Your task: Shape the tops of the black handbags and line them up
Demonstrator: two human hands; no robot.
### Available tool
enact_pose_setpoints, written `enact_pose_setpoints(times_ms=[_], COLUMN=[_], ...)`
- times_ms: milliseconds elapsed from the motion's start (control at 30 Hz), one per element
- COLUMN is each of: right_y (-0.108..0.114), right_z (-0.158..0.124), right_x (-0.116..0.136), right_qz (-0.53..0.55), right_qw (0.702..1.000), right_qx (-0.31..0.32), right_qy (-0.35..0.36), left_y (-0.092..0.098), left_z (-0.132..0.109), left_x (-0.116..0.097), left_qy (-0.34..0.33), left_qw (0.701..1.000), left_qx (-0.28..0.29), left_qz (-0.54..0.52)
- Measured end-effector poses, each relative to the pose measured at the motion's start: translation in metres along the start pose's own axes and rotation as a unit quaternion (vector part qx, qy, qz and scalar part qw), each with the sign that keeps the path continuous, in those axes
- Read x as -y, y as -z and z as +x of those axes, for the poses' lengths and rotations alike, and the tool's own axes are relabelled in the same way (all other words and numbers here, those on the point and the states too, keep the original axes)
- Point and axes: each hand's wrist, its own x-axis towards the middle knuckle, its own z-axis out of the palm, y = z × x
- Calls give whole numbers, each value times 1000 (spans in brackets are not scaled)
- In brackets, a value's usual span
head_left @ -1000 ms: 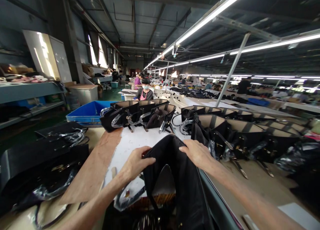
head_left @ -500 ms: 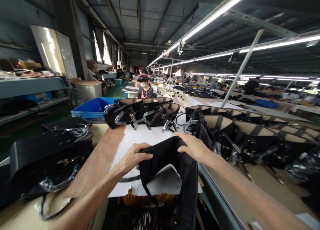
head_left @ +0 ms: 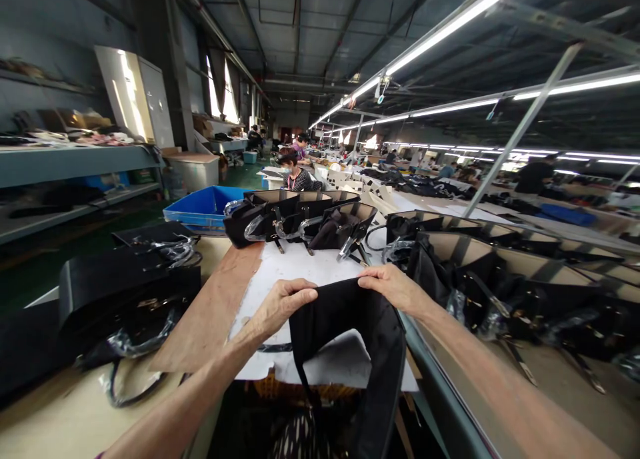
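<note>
A black fabric piece (head_left: 383,352), like a bag's body bent into a loop, hangs over the table's near edge. My left hand (head_left: 287,302) pinches its top edge at the left, thumb on the near side. My right hand (head_left: 387,282) grips the same edge farther right, so the stretch between them runs nearly straight. Beneath and beyond it lies a white sheet (head_left: 320,266) on the table. A dark strap (head_left: 275,348) shows beside the piece at the left, partly hidden. The piece's lower end drops out of view.
Black handbags (head_left: 295,212) with plastic-wrapped handles line the far side, and more bags (head_left: 505,272) stand at the right. Finished-looking bags (head_left: 130,292) lie at the left by a brown board (head_left: 215,312). Behind is a blue bin (head_left: 205,204); a co-worker (head_left: 295,172) sits beyond.
My right hand has shifted its hold and now pinches the top edge, which is pulled straighter. The view has turned slightly left. Beyond the seated co-worker, another person now shows.
</note>
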Motion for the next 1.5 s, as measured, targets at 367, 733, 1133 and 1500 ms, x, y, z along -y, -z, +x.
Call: enact_pose_setpoints(times_ms=[367,733,1133,1500], right_y=[1,-4,-3,6], right_z=[-4,-4,-5,-46], right_x=[0,2,9,29], right_qz=[-16,2,-74,-269], right_qw=[1000,1000,997,941], right_qx=[-7,-2,-26,-89], right_qy=[-7,-19,-9,-182], left_y=[-3,-18,-53,-42], left_z=[8,43,74,73], left_x=[-9,-37,-42,-50], left_qy=[65,86,16,-26], left_qw=[996,968,940,882], left_qx=[-22,47,69,33], left_qz=[53,230,333,469])
